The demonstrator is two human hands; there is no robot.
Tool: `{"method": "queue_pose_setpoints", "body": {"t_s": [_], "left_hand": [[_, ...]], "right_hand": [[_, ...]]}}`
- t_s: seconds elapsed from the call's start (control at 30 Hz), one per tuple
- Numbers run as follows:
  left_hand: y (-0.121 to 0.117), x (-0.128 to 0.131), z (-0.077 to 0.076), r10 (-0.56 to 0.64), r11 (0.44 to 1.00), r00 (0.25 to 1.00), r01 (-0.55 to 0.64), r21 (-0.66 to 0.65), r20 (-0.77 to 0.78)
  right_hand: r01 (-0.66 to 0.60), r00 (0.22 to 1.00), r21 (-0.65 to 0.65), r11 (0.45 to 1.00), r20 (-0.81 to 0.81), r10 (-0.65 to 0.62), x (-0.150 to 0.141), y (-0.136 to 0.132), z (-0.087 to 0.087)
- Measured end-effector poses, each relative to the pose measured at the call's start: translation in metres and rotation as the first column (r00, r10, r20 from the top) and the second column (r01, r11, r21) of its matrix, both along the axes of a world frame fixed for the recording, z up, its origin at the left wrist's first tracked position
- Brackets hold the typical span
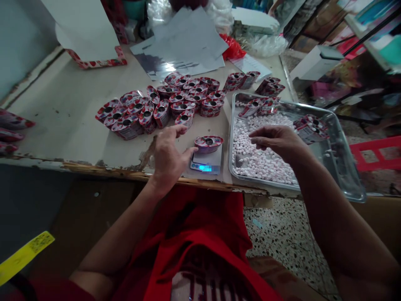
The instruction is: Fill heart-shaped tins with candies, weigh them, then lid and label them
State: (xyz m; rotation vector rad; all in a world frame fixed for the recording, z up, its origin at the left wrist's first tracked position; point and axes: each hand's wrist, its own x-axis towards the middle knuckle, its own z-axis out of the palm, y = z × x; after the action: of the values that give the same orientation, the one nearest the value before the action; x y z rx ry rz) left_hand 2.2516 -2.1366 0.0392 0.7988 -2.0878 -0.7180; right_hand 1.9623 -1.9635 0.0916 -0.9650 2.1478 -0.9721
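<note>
near center, a tub (209, 145) is set on a scale (206, 159), the left hand (171, 152) spread beside it. at right, over pellets (257, 161), the right hand (280, 141) is bunched; any pinch cannot be told.

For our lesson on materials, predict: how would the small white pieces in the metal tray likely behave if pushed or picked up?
The white pieces would probably scatter and perhaps roll, since they look rounded and lie loose in the metal tray. Each is likely light, being tiny beside the right hand.
</note>
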Motion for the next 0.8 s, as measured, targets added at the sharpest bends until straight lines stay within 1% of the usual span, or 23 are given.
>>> {"method": "queue_pose_setpoints", "body": {"t_s": [0.1, 0.17, 0.2, 0.23, 0.27, 0.3, 0.33, 0.37, 0.4, 0.43, 0.47, 0.5, 0.53, 0.57, 0.6, 0.67, 0.73, 0.8], "left_hand": [[0.003, -0.017, -0.023, -0.029, 0.997, 1.000, 0.029, 0.072, 0.007], [0.004, -0.030, -0.035, -0.090, 0.987, 0.996, 0.089, 0.134, 0.002], [0.005, -0.037, -0.038, -0.131, 0.981, 0.991, 0.130, 0.147, -0.005], [0.005, -0.043, -0.039, -0.178, 0.976, 0.984, 0.178, 0.127, -0.014], [0.004, -0.049, -0.038, -0.230, 0.971, 0.973, 0.231, 0.066, -0.018], [0.004, -0.054, -0.035, -0.281, 0.959, 0.959, 0.281, -0.032, -0.018], [0.003, -0.059, -0.031, -0.329, 0.934, 0.944, 0.324, -0.153, -0.010], [0.002, -0.063, -0.027, -0.371, 0.892, 0.928, 0.360, -0.272, 0.010], [0.001, -0.066, -0.023, -0.402, 0.846, 0.915, 0.386, -0.368, 0.036], [-0.001, -0.069, -0.021, -0.418, 0.809, 0.907, 0.401, -0.430, 0.058], [-0.002, -0.072, -0.019, -0.420, 0.791, 0.905, 0.404, -0.459, 0.072], [-0.004, -0.075, -0.019, -0.408, 0.795, 0.910, 0.395, -0.461, 0.076], [-0.005, -0.077, -0.020, -0.383, 0.815, 0.921, 0.372, -0.444, 0.068], [-0.006, -0.080, -0.022, -0.350, 0.843, 0.935, 0.339, -0.417, 0.052], [-0.007, -0.081, -0.024, -0.317, 0.871, 0.948, 0.306, -0.384, 0.036], [-0.008, -0.084, -0.027, -0.267, 0.912, 0.964, 0.251, -0.323, -0.003], [-0.007, -0.087, -0.031, -0.248, 0.943, 0.967, 0.228, -0.243, -0.056], [-0.005, -0.089, -0.032, -0.222, 0.972, 0.966, 0.208, -0.109, -0.130]], "right_hand": [[-0.061, 0.989, 0.063, 0.996, -0.130, 0.069, -0.004, -0.010, 0.001], [-0.076, 0.965, 0.117, 0.990, -0.241, 0.102, -0.005, -0.013, -0.001], [-0.064, 0.957, 0.103, 0.993, -0.275, 0.090, -0.003, -0.014, -0.004], [-0.035, 0.960, 0.052, 0.998, -0.276, 0.048, 0.002, -0.014, -0.008], [0.018, 0.975, -0.030, 0.999, -0.223, -0.025, 0.010, -0.015, -0.012], [0.106, 0.988, -0.124, 0.987, -0.102, -0.119, 0.021, -0.016, -0.017], [0.224, 0.974, -0.205, 0.953, 0.079, -0.212, 0.033, -0.018, -0.023], [0.354, 0.910, -0.234, 0.906, 0.309, -0.276, 0.048, -0.020, -0.028], [0.463, 0.796, -0.215, 0.860, 0.529, -0.296, 0.062, -0.024, -0.033], [0.541, 0.655, -0.175, 0.822, 0.701, -0.282, 0.075, -0.028, -0.036], [0.594, 0.519, -0.134, 0.794, 0.818, -0.250, 0.086, -0.033, -0.038], [0.629, 0.408, -0.104, 0.771, 0.888, -0.213, 0.095, -0.037, -0.039], [0.655, 0.329, -0.087, 0.750, 0.927, -0.181, 0.101, -0.041, -0.038], [0.676, 0.280, -0.081, 0.733, 0.947, -0.154, 0.104, -0.044, -0.037], [0.691, 0.254, -0.084, 0.718, 0.958, -0.133, 0.106, -0.045, -0.035], [0.698, 0.234, -0.084, 0.711, 0.965, -0.115, 0.105, -0.047, -0.031], [0.674, 0.230, -0.080, 0.734, 0.967, -0.106, 0.101, -0.047, -0.029], [0.640, 0.251, -0.099, 0.762, 0.964, -0.086, 0.095, -0.046, -0.030]]}}
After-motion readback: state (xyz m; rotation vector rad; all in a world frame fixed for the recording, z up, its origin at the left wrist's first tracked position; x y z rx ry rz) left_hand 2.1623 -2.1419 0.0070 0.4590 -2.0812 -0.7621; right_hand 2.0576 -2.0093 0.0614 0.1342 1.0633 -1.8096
